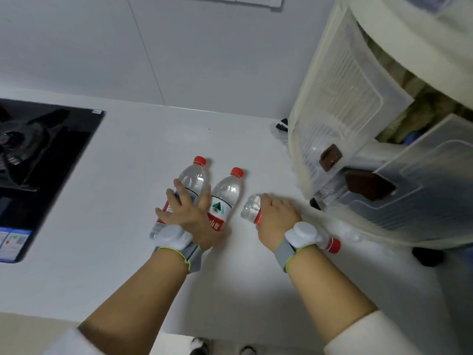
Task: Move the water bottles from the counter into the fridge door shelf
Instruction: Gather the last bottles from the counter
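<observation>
Head view, looking down on a white desk [133, 155]. Near the centre, 2 clear plastic water bottles with red caps and red labels stand side by side, nearly touching. The left hand [188, 212] has its fingers spread and curved around the left bottle [190, 184], gripping it across the label; its thumb lies in the narrow gap beside the right bottle [225, 194], which no hand holds. At 3 o'clock from that pair, the right hand [277, 216] is wrapped around a 3rd clear water bottle [252, 210] held tipped over, its ribbed base pointing toward the standing pair and its red cap [333, 245] showing past the wrist at 4 o'clock. Both wrists carry white sensor pods on grey straps [303, 235]. A black glass gas hob [38, 160] occupies the desk at 9 o'clock. At 2 o'clock the open cream fridge door with translucent shelves [340, 98] hangs over the desk's right end, blurred.
</observation>
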`<state>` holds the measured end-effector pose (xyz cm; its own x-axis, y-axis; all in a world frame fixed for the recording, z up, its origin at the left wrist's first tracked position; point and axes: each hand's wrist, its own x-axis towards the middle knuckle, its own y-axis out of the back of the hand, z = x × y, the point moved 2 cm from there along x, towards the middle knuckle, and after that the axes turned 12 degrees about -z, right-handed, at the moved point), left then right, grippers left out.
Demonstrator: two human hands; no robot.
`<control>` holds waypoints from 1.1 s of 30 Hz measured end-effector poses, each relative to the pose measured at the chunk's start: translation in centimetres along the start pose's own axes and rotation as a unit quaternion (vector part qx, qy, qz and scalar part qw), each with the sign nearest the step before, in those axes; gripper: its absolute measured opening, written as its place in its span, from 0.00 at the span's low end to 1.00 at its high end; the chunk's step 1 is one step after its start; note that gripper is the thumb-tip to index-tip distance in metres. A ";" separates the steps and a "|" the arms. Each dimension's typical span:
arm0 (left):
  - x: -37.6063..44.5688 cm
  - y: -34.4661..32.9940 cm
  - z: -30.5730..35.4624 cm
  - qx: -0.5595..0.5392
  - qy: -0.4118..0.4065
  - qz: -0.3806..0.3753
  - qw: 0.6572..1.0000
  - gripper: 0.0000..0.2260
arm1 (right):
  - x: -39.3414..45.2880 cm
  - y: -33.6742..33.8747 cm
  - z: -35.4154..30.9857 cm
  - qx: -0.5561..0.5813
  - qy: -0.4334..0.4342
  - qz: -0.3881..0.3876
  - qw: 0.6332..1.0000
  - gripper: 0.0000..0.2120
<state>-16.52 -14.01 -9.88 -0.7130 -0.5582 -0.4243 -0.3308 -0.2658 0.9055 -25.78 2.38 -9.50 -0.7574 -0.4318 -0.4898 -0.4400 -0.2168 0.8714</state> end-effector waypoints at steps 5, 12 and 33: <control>1.7 -0.4 -0.1 -0.045 0.047 0.115 0.991 0.56 | 0.9 1.3 -0.8 0.152 -0.046 -0.083 0.984 0.37; 7.0 -1.6 -2.9 -0.061 0.080 0.188 0.977 0.66 | -1.6 0.5 -1.6 -0.062 0.061 0.113 0.990 0.27; 6.1 4.3 -6.9 -0.146 -0.026 -0.201 0.968 0.63 | -2.1 -1.9 -3.8 0.622 -0.096 -0.151 0.762 0.16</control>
<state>-17.99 -23.98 -8.62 -0.5948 -0.3255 -0.7351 -0.4054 -0.6682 0.6239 -21.50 0.32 -10.05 -0.5356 -0.3647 -0.7617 -0.6342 0.7693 0.0777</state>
